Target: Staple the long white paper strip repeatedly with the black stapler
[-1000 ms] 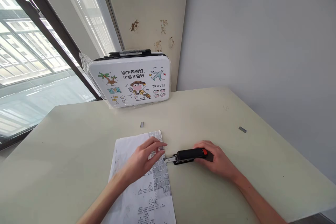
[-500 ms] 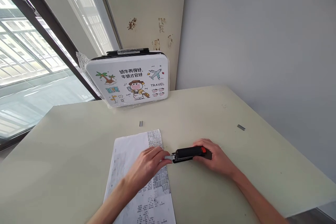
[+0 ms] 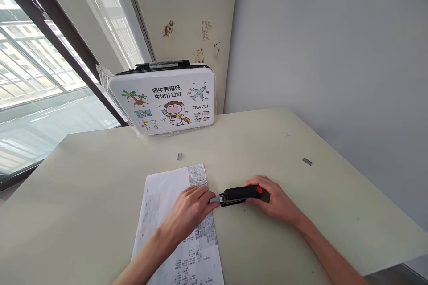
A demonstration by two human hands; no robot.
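Note:
A black stapler (image 3: 239, 193) with a red piece near its rear end lies between my hands, above the table. My right hand (image 3: 272, 198) grips the rear of the stapler, thumb and fingers on its two sides. From its front end sticks out a grey metal slide (image 3: 214, 200), which the thumb and fingers of my left hand (image 3: 190, 209) pinch. Under my left hand and forearm lie printed paper sheets (image 3: 157, 196), patterned along the right edge. What sits inside the stapler's slide cannot be made out.
A short strip of staples (image 3: 179, 156) lies beyond the paper, and another staple strip (image 3: 307, 161) is at the right on the pale table (image 3: 83, 196). A white plastic-wrapped travel case (image 3: 167, 102) stands at the back. A grey wall (image 3: 327, 44) borders the right side.

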